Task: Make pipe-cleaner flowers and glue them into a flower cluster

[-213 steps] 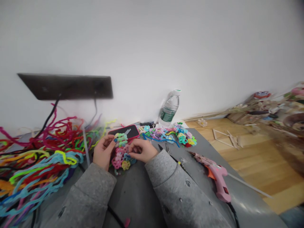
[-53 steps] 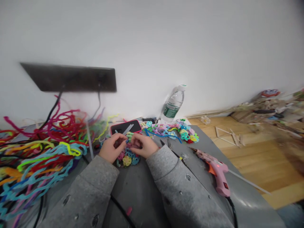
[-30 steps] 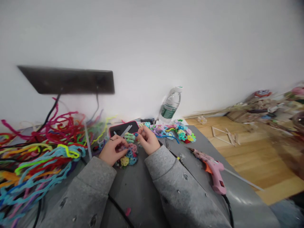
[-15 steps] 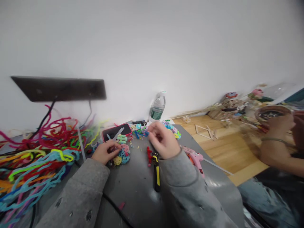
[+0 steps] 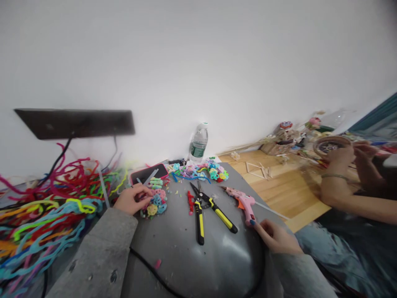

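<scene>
My left hand rests at the left edge of a cluster of pipe-cleaner flowers in pink, blue and yellow. Its thumb and fingers are pinched together, and what lies between them is hidden. At the right, my right hand pinches a small blue piece of pipe cleaner at the fingertips, right by the handle of a pink glue gun. Between the hands lie yellow-and-black wire cutters, handles spread, beside a red twisted pipe-cleaner piece.
Loose pipe cleaners heap at the left. A phone, more flowers and a water bottle stand or lie along the back. A black cable crosses the front. A co-worker's arm is at the right.
My right hand has moved from the blue pieces at the back to the right, beside the glue gun handle. The wire cutters now show fully. My left hand stays at the flower cluster.
</scene>
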Demonstrator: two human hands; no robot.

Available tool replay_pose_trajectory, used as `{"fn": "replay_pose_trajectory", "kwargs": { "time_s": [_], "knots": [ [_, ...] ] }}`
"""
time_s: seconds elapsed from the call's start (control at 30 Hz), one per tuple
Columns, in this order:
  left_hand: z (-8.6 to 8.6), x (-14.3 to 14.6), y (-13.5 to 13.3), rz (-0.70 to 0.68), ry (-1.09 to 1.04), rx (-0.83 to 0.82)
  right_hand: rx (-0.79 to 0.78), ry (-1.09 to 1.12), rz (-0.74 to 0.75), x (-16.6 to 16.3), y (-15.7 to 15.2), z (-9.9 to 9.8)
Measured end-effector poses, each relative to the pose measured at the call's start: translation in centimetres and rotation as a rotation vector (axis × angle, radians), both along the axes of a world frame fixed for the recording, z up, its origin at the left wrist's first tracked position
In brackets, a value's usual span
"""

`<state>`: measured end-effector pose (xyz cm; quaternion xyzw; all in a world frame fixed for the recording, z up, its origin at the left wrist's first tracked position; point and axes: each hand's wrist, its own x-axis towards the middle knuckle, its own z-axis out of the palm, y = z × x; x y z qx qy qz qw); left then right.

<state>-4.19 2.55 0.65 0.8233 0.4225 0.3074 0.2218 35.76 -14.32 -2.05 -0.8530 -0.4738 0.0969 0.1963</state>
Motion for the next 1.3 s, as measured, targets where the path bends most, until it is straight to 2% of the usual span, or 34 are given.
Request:
{"fn": "replay_pose_trajectory", "kwargs": {
  "time_s": [0.1,0.23,0.47,0.7,0.87,0.93,1.03,1.13,1.23,1.3],
  "knots": [
    [-0.2,0.5,-0.2,-0.026,0.013,0.025,-0.029,-0.004,-0.043,-0.6,0.4,-0.2],
    [-0.2,0.8,-0.3,-0.023,0.03,0.05,-0.06,-0.061,-0.073,-1.6,1.6,0.5],
    [-0.3,1.2,-0.6,-0.039,0.087,0.094,-0.107,-0.057,-0.033,-0.8,2.5,0.5],
    [-0.5,1.2,-0.6,0.02,0.11,0.08,0.025,0.071,-0.119,-0.5,2.5,-0.2],
    [-0.7,1.0,-0.5,0.03,0.099,0.067,0.212,0.137,-0.145,-0.7,2.5,-0.6],
    [-0.8,1.0,-0.5,0.026,0.085,0.063,0.331,0.236,-0.121,-0.8,2.6,-0.8],
    [-0.8,1.0,-0.6,0.02,0.08,0.056,0.568,0.525,-0.05,-1.6,2.7,-0.7],
    [-0.7,0.9,-0.5,0.01,0.079,0.047,0.756,0.843,0.017,-3.2,2.9,0.6],
    [-0.6,0.7,-0.4,-0.007,0.062,0.024,0.786,1.06,0.135,-5.0,3.6,2.9],
    [-0.5,0.4,-0.4,-0.031,0.044,-0.002,0.715,1.18,0.248,-6.2,4.5,4.5]
  ]
}}
